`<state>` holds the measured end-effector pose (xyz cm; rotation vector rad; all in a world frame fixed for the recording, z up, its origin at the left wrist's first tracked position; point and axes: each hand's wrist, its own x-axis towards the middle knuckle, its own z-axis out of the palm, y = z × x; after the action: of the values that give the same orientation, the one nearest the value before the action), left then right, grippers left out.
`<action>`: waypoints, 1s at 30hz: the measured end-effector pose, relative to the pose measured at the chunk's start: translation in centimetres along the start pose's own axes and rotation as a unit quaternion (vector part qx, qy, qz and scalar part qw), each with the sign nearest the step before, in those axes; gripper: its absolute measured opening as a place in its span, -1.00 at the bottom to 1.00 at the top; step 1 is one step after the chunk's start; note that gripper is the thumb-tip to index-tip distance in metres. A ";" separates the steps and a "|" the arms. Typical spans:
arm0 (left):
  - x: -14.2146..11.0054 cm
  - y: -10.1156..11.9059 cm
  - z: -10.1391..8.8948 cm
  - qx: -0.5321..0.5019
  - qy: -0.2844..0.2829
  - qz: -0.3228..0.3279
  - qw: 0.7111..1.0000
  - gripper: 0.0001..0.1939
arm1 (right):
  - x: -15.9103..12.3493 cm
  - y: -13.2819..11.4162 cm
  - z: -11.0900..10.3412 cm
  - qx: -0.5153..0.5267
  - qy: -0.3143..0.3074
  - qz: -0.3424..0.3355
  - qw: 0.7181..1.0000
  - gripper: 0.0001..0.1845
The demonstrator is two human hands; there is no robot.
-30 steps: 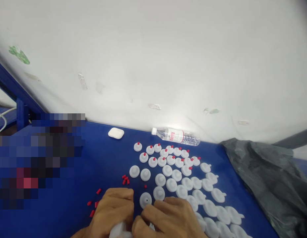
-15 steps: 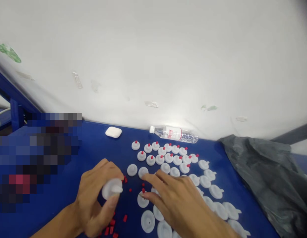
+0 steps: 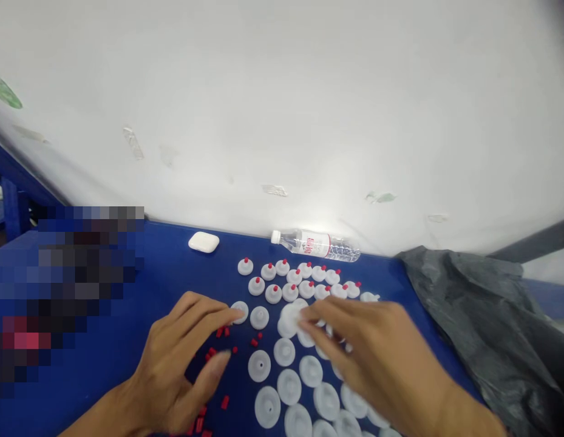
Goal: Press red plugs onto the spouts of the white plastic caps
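Observation:
My left hand is open, thumb and fingers apart with nothing between them. Its index fingertip reaches the edge of a round white nozzle cap; whether it touches is unclear. Between thumb and fingertips my right hand pinches another white cap, blurred by motion, over the rows. Under and around that hand lie several white caps without tips, partly hidden by it. Behind them stand rows of caps with red tips. Small loose red tips are scattered beside my left thumb.
A clear plastic bottle lies along the wall, with a white oval case to its left. Dark grey plastic sheeting covers the right side of the blue table. The white wall rises behind. The far left is pixelated.
The cap that was in my left hand is gone from it. My right hand has moved right and back from the red-tipped cap in front and now holds a white cap. The view shifted slightly.

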<state>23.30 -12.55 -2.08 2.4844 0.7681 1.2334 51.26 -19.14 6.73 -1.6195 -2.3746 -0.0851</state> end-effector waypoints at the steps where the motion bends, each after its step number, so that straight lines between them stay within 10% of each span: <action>1: 0.3 -0.1 -0.1 0.002 0.011 -0.009 1.000 -0.71 | 0.0 1.2 -0.8 -0.017 0.001 0.035 0.999 -0.82; 8: 1.1 -0.7 -0.1 0.009 0.033 -0.028 0.999 -0.71 | 0.1 7.7 -2.5 -0.117 -0.226 0.257 0.932 -0.81; 30: 1.4 -0.5 -0.2 0.037 0.040 -0.026 0.998 -0.76 | 1.7 8.8 -0.6 -0.160 -0.209 0.283 0.922 -0.58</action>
<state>23.63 -11.36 -1.23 2.4689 0.9090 1.3168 58.96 -14.42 6.89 -2.6547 -2.1276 -0.0148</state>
